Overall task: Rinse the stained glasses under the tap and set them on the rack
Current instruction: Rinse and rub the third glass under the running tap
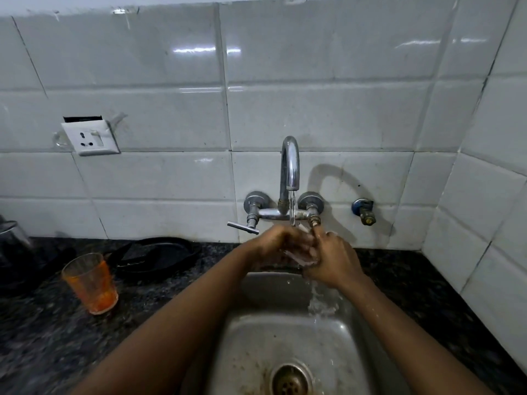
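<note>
My left hand (273, 243) and right hand (332, 259) are closed together around a clear glass (303, 256), held right under the tap (290, 166) so the stream runs over it and drains into the steel sink (256, 337). An orange-stained glass (91, 282) waits upright on the dark speckled counter (42, 337), well left of the sink. White wall tiles (171, 109) close the corner, and I see no rack.

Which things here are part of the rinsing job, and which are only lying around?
Part of the job: clear glass held in left hand and right hand; running tap; sink; orange-stained glass waiting on the counter.

Lying about: black pan; wall socket; dark appliance.
</note>
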### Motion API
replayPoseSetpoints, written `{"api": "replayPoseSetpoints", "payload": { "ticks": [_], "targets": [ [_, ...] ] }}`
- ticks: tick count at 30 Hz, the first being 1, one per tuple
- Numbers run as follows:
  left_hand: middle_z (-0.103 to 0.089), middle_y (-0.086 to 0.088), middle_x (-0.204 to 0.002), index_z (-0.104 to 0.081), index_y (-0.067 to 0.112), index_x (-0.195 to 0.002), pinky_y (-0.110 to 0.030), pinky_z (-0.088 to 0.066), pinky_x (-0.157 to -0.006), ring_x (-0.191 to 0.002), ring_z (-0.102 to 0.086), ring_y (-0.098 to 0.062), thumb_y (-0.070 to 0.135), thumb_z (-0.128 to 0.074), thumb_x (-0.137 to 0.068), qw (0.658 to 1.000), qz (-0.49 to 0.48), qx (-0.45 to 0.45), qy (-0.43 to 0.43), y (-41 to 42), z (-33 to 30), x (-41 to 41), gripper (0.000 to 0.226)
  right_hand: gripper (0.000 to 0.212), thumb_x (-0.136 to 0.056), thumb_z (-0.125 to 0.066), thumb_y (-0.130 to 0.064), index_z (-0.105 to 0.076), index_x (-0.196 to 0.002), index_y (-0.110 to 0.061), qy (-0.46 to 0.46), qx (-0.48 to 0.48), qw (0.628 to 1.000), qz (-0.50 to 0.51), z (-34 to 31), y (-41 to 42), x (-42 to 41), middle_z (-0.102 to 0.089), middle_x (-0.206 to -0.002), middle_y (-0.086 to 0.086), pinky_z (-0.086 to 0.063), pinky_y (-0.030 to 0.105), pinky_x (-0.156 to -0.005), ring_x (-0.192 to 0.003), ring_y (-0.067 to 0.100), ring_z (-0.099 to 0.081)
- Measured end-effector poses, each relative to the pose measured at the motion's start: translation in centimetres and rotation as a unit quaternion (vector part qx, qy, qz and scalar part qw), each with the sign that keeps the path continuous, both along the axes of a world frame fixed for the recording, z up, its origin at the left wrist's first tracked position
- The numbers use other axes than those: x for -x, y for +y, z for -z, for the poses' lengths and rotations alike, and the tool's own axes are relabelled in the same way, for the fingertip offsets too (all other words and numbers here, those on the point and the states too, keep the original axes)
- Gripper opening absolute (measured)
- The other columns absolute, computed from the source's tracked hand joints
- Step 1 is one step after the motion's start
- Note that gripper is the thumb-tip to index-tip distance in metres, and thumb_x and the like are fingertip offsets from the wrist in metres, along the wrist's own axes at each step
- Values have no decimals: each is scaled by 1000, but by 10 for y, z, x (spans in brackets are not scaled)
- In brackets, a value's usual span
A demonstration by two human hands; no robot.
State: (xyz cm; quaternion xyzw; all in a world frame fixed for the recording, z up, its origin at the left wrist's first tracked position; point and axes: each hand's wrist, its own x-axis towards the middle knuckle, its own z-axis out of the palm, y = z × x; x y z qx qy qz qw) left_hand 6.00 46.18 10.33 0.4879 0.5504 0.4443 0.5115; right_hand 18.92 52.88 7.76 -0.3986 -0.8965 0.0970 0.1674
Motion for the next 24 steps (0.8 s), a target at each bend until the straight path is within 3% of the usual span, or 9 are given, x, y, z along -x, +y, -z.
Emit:
{"api": "replayPoseSetpoints", "payload": {
  "ticks": [3,6,9,13,16,17,19,21,24],
  "targets": [
    [-62,-4,-60,-60,12,-65,-19,-46,-52,-54,-58,-14,35,-50,-92,969,-237,-75,10,4,10,-22,37,80,-69,-78,-31,-30,-132,-19,-31,-91,992,76,1,-21,10,-49,-116,11,-50,35,-75,-95,26,-59],
    [-51,-1,-50,-49,17,-49,-24,-42,-52,-50,-46,-14,28,-66,-83,872,-478,-92,-51,16,18,-39,39,87,-43,-87,-32,-47,-118,-12,-51,-226,969,81,16,-40,16,-56,-104,11,-46,30,-49,-62,23,-61],
    [-48,0,-48,-47,16,-50,-23,-40,-47,-45,-42,-11,20,-71,-78,869,-479,-92,-79,21,17,-36,37,112,-28,-90,-32,-41,-125,-4,-27,-220,974,45,23,-43,7,-58,-108,17,-47,32,-45,-59,26,-60],
    [-48,4,-42,-49,16,-50,-22,-40,-45,-35,-41,-6,12,-71,-76,908,-389,-132,-81,17,7,-24,34,82,-67,-80,-22,-33,-134,-11,124,185,973,-63,4,-27,-10,-59,-117,9,-54,24,-73,-90,19,-62],
    [-53,-1,-55,-55,12,-58,-31,-51,-61,-53,-52,-14,12,-71,-76,928,-302,-132,-173,12,5,-9,24,50,-74,-72,-8,-48,-119,-8,277,556,774,-126,-2,-16,-24,-70,-95,12,-58,35,-69,-76,22,-68],
    [-55,-4,-61,-57,10,-63,-33,-52,-63,-58,-54,-17,14,-70,-77,931,-290,-127,-182,11,6,-7,20,45,-76,-70,-6,-50,-116,-8,276,570,765,-115,-2,-17,-24,-70,-90,12,-57,35,-68,-74,23,-68],
    [-60,-9,-69,-59,7,-71,-31,-54,-60,-62,-59,-21,21,-66,-82,936,-327,-83,-100,19,14,-9,19,47,-75,-73,-10,-50,-116,-6,199,424,882,-48,2,-25,-15,-66,-94,10,-53,29,-65,-78,22,-64],
    [-68,-15,-83,-64,5,-79,-34,-56,-68,-76,-66,-28,27,-62,-86,920,-391,-10,28,31,25,-16,23,64,-72,-76,-19,-42,-125,-5,-10,101,993,54,6,-39,1,-60,-107,11,-49,28,-72,-94,25,-61],
    [-70,-15,-90,-67,4,-86,-37,-56,-74,-86,-67,-32,28,-63,-85,890,-453,15,45,36,28,-21,25,74,-72,-77,-23,-34,-130,-6,-75,-26,995,54,19,-41,10,-56,-118,13,-49,33,-81,-105,28,-59]
  ]
}}
